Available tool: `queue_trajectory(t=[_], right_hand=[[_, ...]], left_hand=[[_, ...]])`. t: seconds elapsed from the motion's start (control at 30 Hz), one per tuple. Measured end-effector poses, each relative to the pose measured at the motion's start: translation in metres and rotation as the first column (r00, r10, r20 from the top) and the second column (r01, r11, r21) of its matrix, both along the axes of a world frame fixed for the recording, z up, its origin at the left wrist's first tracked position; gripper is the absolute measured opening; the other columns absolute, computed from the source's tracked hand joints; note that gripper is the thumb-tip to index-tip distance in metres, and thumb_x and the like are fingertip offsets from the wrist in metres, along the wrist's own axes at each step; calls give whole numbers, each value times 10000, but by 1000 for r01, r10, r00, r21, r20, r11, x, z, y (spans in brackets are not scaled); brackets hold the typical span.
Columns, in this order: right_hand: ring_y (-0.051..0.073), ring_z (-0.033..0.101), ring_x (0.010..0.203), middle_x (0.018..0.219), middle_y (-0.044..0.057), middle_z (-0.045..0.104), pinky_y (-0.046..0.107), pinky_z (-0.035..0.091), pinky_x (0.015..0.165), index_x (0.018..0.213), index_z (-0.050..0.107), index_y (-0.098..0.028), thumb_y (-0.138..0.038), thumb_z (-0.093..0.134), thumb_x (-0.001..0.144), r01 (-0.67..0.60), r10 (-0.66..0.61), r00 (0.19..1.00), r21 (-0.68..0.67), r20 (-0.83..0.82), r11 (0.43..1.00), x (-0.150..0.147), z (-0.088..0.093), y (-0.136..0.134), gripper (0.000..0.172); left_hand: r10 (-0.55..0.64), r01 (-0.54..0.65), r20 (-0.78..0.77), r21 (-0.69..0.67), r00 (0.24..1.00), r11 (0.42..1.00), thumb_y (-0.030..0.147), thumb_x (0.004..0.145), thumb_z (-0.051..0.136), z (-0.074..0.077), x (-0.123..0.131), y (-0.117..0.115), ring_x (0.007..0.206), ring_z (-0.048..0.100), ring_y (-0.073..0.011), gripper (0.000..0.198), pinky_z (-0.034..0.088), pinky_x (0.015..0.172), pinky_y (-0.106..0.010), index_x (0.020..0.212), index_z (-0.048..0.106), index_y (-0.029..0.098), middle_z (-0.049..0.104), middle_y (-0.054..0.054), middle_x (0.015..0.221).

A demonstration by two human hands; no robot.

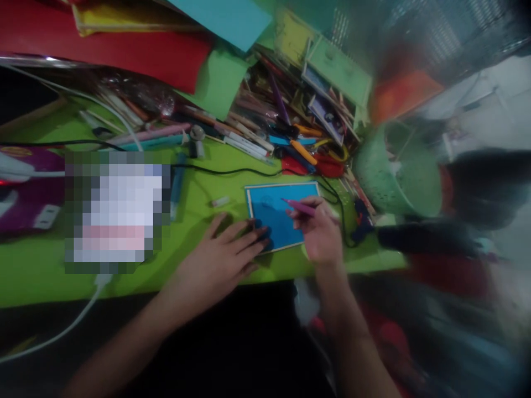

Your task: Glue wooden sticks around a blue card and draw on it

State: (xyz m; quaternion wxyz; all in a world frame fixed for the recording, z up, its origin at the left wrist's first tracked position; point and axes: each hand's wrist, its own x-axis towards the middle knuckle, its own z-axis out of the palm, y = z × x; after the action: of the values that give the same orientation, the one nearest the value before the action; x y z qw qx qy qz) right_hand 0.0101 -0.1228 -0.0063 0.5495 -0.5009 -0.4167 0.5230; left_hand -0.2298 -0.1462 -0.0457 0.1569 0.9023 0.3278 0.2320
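A blue card with a pale, thin border (286, 221) lies flat on the green tabletop, with a faint round drawing near its upper left. My left hand (232, 246) rests with fingers spread, the fingertips on the card's left edge. Over the card's right side, my right hand (321, 229) grips a pink-purple pen (302, 207) between thumb and fingers. The pen's tip points left, above the blue surface; whether it touches cannot be made out. A small white cylindrical piece (220, 202) lies just left of the card.
Behind the card are piled pens, scissors (332, 149) and craft sticks. A green bucket (398, 168) stands at right. A blurred-out device (120, 213) with a white cable (89, 304) lies at left. A black cord (232, 170) crosses behind the card. The table's front edge is close.
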Motion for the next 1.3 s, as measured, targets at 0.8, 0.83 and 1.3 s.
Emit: queue_trajectory(t=[0.8, 0.83, 1.3], right_hand=[[105, 583, 517, 675, -18, 703, 224, 466, 482, 816, 629, -214, -337, 790, 794, -2, 33, 935, -89, 352, 996, -5, -5, 5, 204], [104, 578, 516, 671, -21, 697, 224, 458, 480, 816, 621, -216, -334, 780, 801, -3, 33, 931, -81, 364, 997, -6, -5, 5, 199], [119, 526, 547, 657, -39, 615, 294, 423, 528, 754, 580, -242, -288, 707, 827, -53, 49, 852, -7, 522, 999, -12, -4, 7, 153]], left_hand=[[-33, 34, 10, -77, 999, 996, 330, 1059, 531, 4, -2, 2, 1406, 562, -314, 334, 218, 1281, -627, 1352, 675, 255, 690, -41, 1442], [-31, 31, 11, -80, 999, 996, 333, 1060, 531, 5, -2, 2, 1406, 562, -313, 336, 216, 1281, -626, 1354, 673, 255, 691, -42, 1442], [-30, 32, 22, -60, 999, 998, 368, 1053, 563, 3, -2, 1, 1399, 560, -317, 357, 206, 1275, -622, 1377, 647, 242, 690, -48, 1440]])
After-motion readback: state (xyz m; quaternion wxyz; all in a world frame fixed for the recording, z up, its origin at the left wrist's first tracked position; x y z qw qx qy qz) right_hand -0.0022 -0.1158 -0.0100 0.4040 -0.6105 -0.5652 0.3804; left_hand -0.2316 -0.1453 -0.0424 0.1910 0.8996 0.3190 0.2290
